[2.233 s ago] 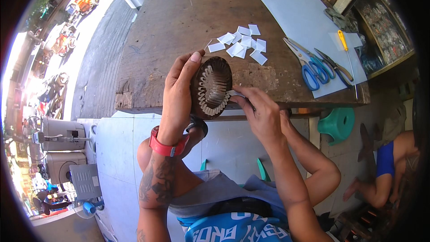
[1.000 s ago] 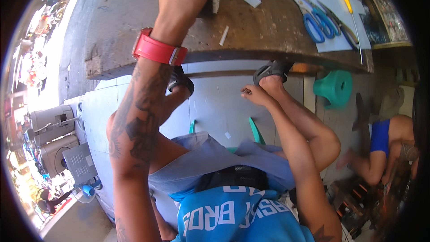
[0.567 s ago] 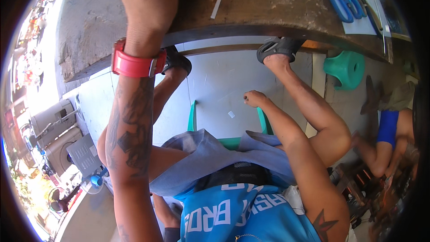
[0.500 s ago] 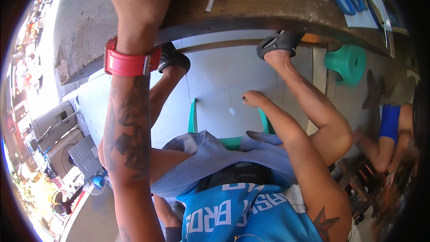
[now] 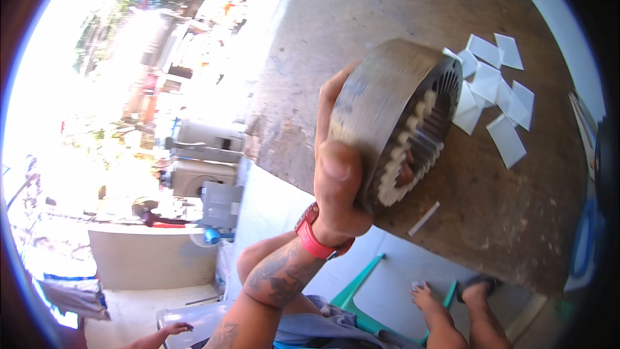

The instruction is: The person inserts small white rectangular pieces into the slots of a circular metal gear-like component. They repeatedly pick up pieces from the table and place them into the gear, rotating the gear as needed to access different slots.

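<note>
A metal motor stator core [image 5: 387,90] is tilted up above the brown wooden table [image 5: 303,64]. White insulation pieces line part of its inner slots; the far slots are bare. My left hand [image 5: 339,184], with a red watch on its wrist, grips the ring from its left side, thumb on the outer wall and fingers partly hidden behind. A pile of white paper slips [image 5: 485,83] lies on the table just past the stator. My right hand [image 5: 423,294] is low by my knee, fingers spread, holding nothing.
A narrow white strip [image 5: 423,218] rests near the table's front edge. Blue-handled scissors [image 5: 586,239] are at the right rim. Grey machines [image 5: 205,155] stand to the left. Another person's hand [image 5: 177,328] shows at the lower left. Part of a green stool [image 5: 358,284] is below me.
The view has swung left and up over the table. My left hand, cut off at the top before, now shows holding the stator core. My right hand's fingers have spread.
</note>
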Demonstrator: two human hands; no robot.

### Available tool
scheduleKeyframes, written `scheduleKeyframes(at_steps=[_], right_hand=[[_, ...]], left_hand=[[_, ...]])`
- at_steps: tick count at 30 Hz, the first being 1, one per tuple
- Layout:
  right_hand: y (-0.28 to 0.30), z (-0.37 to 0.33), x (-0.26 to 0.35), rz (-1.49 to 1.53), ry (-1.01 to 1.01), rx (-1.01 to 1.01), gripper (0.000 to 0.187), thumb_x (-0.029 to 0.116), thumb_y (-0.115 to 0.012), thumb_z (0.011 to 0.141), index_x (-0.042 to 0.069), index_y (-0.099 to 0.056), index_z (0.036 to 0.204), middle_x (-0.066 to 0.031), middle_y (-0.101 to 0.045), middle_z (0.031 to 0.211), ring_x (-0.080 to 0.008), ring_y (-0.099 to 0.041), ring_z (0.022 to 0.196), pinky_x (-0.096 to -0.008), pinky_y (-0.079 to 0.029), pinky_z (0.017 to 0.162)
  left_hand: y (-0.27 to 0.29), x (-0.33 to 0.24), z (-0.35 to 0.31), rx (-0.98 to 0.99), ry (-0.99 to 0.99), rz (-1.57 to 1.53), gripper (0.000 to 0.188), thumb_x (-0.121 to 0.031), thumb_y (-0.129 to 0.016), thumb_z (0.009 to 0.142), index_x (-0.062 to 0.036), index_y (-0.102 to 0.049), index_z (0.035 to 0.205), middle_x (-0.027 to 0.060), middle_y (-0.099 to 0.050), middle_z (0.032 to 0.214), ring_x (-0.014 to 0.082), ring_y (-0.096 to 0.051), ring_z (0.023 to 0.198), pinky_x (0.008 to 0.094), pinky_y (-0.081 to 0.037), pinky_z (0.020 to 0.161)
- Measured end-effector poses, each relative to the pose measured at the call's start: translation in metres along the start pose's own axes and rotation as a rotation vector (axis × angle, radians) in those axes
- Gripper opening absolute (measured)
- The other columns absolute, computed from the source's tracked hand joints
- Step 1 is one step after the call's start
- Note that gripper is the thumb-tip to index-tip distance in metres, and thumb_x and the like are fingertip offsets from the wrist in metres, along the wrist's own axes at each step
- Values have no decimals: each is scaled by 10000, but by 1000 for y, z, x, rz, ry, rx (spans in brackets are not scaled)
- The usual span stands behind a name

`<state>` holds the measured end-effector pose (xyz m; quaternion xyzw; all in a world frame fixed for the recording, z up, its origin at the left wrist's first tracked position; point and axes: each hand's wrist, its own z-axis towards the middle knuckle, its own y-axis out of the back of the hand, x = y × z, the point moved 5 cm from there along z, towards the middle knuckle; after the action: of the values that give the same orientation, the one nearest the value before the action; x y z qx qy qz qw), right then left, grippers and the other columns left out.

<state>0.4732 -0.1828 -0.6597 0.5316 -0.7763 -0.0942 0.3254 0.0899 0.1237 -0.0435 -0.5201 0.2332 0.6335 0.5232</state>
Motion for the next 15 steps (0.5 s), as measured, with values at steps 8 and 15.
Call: scheduleKeyframes(at_steps=[8, 15], right_hand=[[4, -39, -42, 70, -105, -43, 286, 237, -635, 1031, 142, -779, 1260, -110, -778, 1211, -327, -710, 1180, -628, -539, 874], [11, -35, -59, 84, -111, -70, 291, 239, -625, 1037, 136, -772, 1267, -124, -774, 1213, -340, -708, 1179, -626, -539, 883]], left_hand=[[-38, -9, -1, -22, 30, -223, 1108, -888, -384, 994, 117, -521, 1442, 126, -665, 929, 251, -648, 868, 405, -520, 889], [-32, -6, 7, 88, 61, -263, 1077, -849, -358, 1031, 128, -514, 1457, 149, -686, 966, 289, -653, 925, 413, -519, 885]])
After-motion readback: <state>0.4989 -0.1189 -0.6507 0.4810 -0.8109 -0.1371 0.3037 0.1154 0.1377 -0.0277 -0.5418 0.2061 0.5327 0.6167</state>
